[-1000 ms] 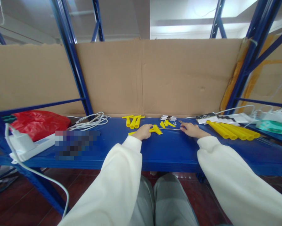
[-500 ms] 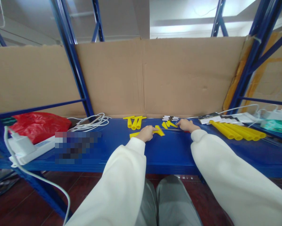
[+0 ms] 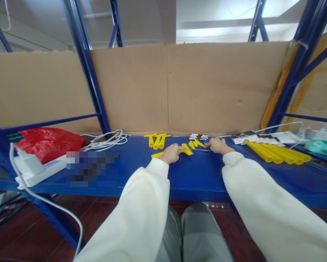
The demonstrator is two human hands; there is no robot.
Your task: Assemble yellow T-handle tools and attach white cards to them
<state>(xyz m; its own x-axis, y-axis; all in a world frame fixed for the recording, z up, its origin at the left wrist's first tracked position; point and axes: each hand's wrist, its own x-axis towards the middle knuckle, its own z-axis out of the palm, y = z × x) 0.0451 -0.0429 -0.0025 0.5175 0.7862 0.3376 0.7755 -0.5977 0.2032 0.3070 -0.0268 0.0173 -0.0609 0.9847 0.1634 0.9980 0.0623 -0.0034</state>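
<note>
My left hand (image 3: 172, 153) is closed round the handle of a yellow scraper-like tool (image 3: 187, 149), which lies low over the blue shelf with its wide flat head to the right. My right hand (image 3: 217, 145) is curled, its fingertips beside several small yellow wedge-shaped pieces (image 3: 198, 143). A thin metal rod (image 3: 203, 150) runs leftward from below this hand; whatever its fingers hold is hidden. Behind my left hand lie several yellow T-shaped tools with hollow handles (image 3: 156, 142). A small stack of black and white strips (image 3: 198, 137) is beyond the wedge pieces.
Yellow tubes (image 3: 272, 153) lie at the right beside a black and white box (image 3: 243, 137). On the left are a coiled white cable (image 3: 108, 141), a red plastic bag (image 3: 48, 143) and a white power strip (image 3: 47, 173). A cardboard panel (image 3: 201, 87) backs the blue shelf (image 3: 196, 174).
The view has shifted very slightly, moving the scene a little to the right. Both hands keep nearly the same place and grip.
</note>
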